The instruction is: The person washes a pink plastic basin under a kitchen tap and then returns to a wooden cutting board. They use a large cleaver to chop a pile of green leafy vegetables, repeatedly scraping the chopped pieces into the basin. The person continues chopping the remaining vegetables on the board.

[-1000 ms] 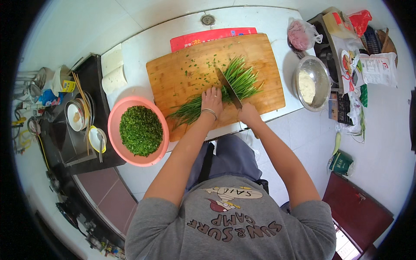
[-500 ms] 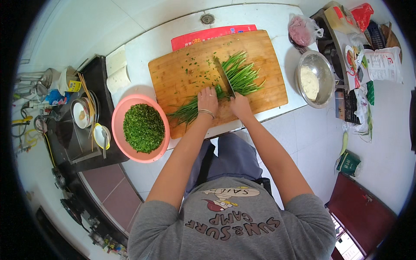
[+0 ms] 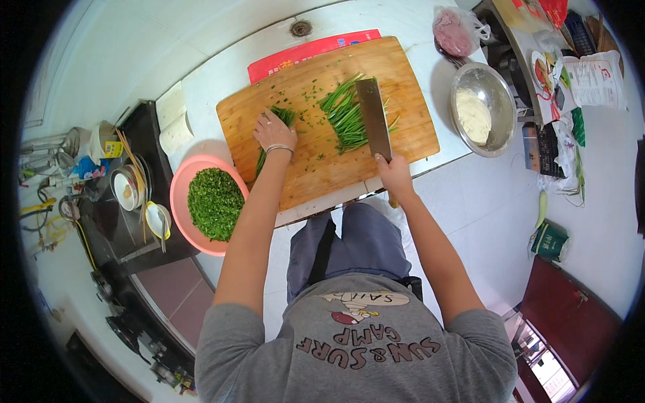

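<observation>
A wooden cutting board [image 3: 316, 176] lies on the white counter with two separate heaps of green chives on it. Over the left bunch of chives [image 3: 285, 115] rests my left hand [image 3: 274, 130], its fingers curled on the stalks, which stick out above and below it. My right hand [image 3: 395, 174] grips a cleaver [image 3: 374, 121] by the handle. Its broad blade lies turned flat against the right side of the larger heap of chives [image 3: 344, 119]. Small green bits are scattered over the board. Left of the board, a pink basin [image 3: 180, 225] is full of finely chopped greens.
At right stands a metal bowl [image 3: 504, 134] with pale dough [image 3: 473, 117], beside a plastic bag of pink meat [image 3: 454, 32]. A red flat package [image 3: 316, 54] lies behind the board. Bowls [image 3: 126, 188] and chopsticks [image 3: 142, 176] sit on the dark counter at left.
My left hand has moved left with a bunch of chives, parting it from the larger heap. The cleaver has moved right, its blade turned from edge-down to flat.
</observation>
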`<state>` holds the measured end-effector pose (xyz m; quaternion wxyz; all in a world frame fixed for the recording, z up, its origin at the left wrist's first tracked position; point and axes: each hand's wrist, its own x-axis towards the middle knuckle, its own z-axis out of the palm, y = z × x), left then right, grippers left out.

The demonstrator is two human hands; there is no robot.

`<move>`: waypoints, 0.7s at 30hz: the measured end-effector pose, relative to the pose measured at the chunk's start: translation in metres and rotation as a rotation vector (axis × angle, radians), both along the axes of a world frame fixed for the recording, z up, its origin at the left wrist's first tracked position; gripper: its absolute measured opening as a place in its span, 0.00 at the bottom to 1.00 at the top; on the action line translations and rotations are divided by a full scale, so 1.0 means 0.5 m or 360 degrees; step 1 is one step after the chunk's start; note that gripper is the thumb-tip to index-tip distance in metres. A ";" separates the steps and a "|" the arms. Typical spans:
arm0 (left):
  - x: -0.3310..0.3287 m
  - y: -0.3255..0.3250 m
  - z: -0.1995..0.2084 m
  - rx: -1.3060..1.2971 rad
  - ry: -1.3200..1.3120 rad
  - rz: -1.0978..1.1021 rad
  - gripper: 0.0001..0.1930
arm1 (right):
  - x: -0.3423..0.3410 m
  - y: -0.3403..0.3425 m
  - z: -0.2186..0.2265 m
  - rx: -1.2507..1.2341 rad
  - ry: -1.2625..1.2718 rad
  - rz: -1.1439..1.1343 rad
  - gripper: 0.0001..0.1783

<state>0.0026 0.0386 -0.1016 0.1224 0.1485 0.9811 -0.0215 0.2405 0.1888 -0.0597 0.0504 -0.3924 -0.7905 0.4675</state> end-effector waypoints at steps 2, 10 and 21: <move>0.023 0.042 0.060 -0.0081 -0.0058 -0.0105 0.48 | 0.027 0.019 -0.003 -0.0014 0.0006 -0.0075 0.12; 0.066 0.228 0.028 0.0188 -0.0417 -0.0599 0.57 | 0.079 0.064 0.004 -0.0200 -0.0250 -0.0260 0.14; 0.185 0.252 0.027 0.0041 -0.0383 -0.1029 0.68 | 0.133 0.099 -0.035 -0.0232 -0.0212 -0.0377 0.15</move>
